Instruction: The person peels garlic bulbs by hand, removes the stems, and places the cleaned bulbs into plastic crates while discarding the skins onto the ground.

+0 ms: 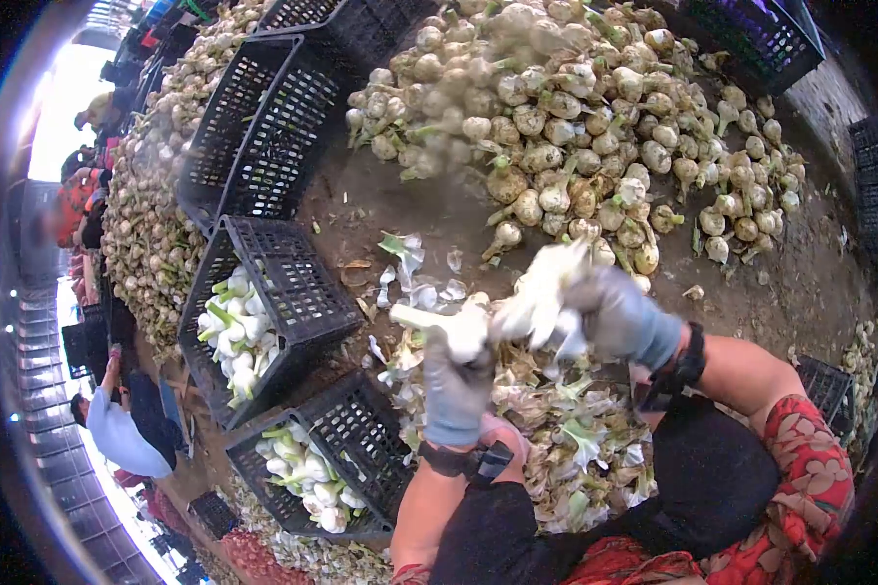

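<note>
My left hand (458,385), in a grey glove, is closed around a garlic bulb (466,330) whose pale stem points to the left. My right hand (615,307), gloved too, grips a blurred bunch of white garlic skin (541,292) just right of the bulb. Loose skin hangs between the two hands. Beneath them spreads a heap of peeled-off garlic skins (576,419) on the ground. Beyond my hands lies a large pile of unpeeled, soil-stained garlic (556,127) with stems.
Two black crates (288,278) (356,444) on the left hold clean white garlic. Further black crates (283,127) stand at the back left. A crate (766,44) is at the top right. Another garlic heap (151,214) and a person in a light blue top (122,439) appear far left.
</note>
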Tool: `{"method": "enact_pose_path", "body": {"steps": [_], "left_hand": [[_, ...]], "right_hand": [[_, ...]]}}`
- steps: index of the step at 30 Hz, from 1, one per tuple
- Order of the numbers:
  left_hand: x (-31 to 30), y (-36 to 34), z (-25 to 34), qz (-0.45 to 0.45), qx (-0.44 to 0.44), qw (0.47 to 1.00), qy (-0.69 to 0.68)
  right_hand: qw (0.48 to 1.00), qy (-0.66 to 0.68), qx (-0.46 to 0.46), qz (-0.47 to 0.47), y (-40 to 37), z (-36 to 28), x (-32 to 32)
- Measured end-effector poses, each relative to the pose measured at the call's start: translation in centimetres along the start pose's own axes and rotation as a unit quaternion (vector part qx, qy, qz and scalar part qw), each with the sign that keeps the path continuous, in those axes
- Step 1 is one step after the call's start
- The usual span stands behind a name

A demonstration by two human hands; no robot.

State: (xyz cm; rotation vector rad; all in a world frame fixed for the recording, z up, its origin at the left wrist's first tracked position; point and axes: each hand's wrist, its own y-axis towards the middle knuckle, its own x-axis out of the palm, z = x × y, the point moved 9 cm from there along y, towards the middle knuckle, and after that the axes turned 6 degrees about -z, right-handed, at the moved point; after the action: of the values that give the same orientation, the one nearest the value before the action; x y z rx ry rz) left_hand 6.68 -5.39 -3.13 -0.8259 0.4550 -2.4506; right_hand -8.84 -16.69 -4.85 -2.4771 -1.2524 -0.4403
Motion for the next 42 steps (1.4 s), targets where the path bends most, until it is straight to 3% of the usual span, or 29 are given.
{"method": "enact_pose_path", "body": {"steps": [1,2,3,4,5,6,7,8,9,10,12,13,15,16,18,19,22,27,29,30,32,33,34,36,38,39,40,41,42], "left_hand": [[-0.9,0.5,-0.4,-0.075,-0.027,0.980,-0.182],[-0.7,0.5,-0.1,-0.149,-0.053,0.921,-0.357],[-1.8,0.0,0.9,-0.026,-0.050,0.945,-0.323],[-2.0,0.1,1.2,-0.024,-0.045,0.946,-0.321],[-1.8,0.2,1.7,-0.051,-0.031,0.951,-0.303],[-1.4,0.3,2.1,-0.079,-0.020,0.955,-0.285],[-1.3,0.4,2.0,-0.079,-0.021,0.955,-0.285],[-1.0,0.5,1.9,-0.082,-0.015,0.962,-0.260],[-0.6,0.4,1.8,-0.083,-0.011,0.968,-0.236],[-0.3,0.2,1.6,-0.084,-0.007,0.973,-0.213],[-0.5,-0.1,1.1,-0.048,0.003,0.978,-0.204],[-0.5,0.0,1.2,-0.061,0.022,0.986,-0.156],[0.4,-0.3,1.7,-0.076,0.044,0.993,-0.076],[1.1,-0.3,1.8,-0.080,0.042,0.993,-0.075],[2.3,-0.7,3.4,-0.082,0.132,0.981,0.115],[2.9,-0.3,3.1,-0.116,0.116,0.976,0.144],[4.0,-1.1,2.7,-0.088,0.085,0.972,0.200],[3.0,-0.9,2.4,-0.087,0.159,0.946,0.268],[4.2,-1.0,3.0,-0.118,0.173,0.921,0.329],[4.4,-0.9,3.2,-0.118,0.174,0.921,0.329],[3.8,-0.3,2.2,-0.105,0.091,0.960,0.244],[3.5,-0.3,2.2,-0.103,0.093,0.960,0.242],[2.8,0.1,0.6,-0.116,0.014,0.982,0.152],[2.1,-0.3,-2.5,-0.136,-0.144,0.980,-0.034],[1.9,-0.3,-2.2,-0.126,-0.108,0.986,-0.025],[1.8,-0.3,-1.8,-0.118,-0.075,0.990,-0.016],[1.9,-0.3,-1.1,-0.111,-0.041,0.993,-0.007],[2.7,-0.8,-0.2,-0.138,-0.034,0.989,-0.030],[2.4,-0.8,-0.4,-0.139,-0.032,0.989,-0.030]], "right_hand": [[0.982,0.161,0.002,0.099,-0.1,-3.1,-1.8],[0.928,0.317,0.005,0.193,-0.2,-6.3,-3.3],[0.965,0.187,-0.002,0.184,0.0,-8.1,-4.5],[0.984,0.054,-0.010,0.169,-0.4,-9.2,-5.9],[0.961,-0.244,0.123,0.045,-0.8,-7.1,-6.2],[0.841,-0.472,0.205,-0.166,-1.3,-0.9,-4.1],[0.799,-0.470,0.108,-0.360,-3.6,1.8,1.2],[0.727,-0.477,0.203,-0.450,-6.4,2.3,4.7],[0.599,-0.552,0.274,-0.511,-7.5,2.0,6.1],[0.598,-0.551,0.278,-0.512,-7.3,2.0,6.3],[0.820,-0.478,0.182,-0.257,-2.6,-1.4,5.0],[0.820,-0.479,0.183,-0.255,-1.9,-1.6,4.9],[0.912,-0.388,0.093,-0.099,0.6,-4.2,3.8],[0.912,-0.388,0.093,-0.095,1.1,-3.8,4.1],[0.931,-0.363,-0.018,-0.043,1.6,-5.0,5.0],[0.937,-0.348,-0.026,-0.032,1.6,-5.5,5.4],[0.931,-0.363,0.039,-0.007,1.6,-4.5,5.2],[0.895,-0.446,-0.012,0.022,2.3,-4.9,4.4],[0.955,-0.264,0.103,0.088,2.5,-2.4,1.9],[0.955,-0.265,0.102,0.087,2.3,-2.6,2.0],[0.966,-0.250,0.036,0.059,1.5,-4.2,3.5],[0.953,-0.300,0.009,0.041,1.3,-5.2,4.1],[0.953,-0.301,0.009,0.038,1.1,-5.1,4.4],[0.908,-0.377,-0.179,0.015,0.1,-7.8,6.8],[0.909,-0.384,-0.161,0.001,0.4,-5.9,5.8],[0.976,-0.201,-0.052,0.060,1.4,-2.7,1.9],[0.991,-0.008,0.059,0.117,2.3,-1.6,0.3],[0.973,-0.066,0.114,0.189,1.4,-3.3,-1.9],[0.977,-0.027,0.118,0.176,2.2,-2.7,-3.0]]}}
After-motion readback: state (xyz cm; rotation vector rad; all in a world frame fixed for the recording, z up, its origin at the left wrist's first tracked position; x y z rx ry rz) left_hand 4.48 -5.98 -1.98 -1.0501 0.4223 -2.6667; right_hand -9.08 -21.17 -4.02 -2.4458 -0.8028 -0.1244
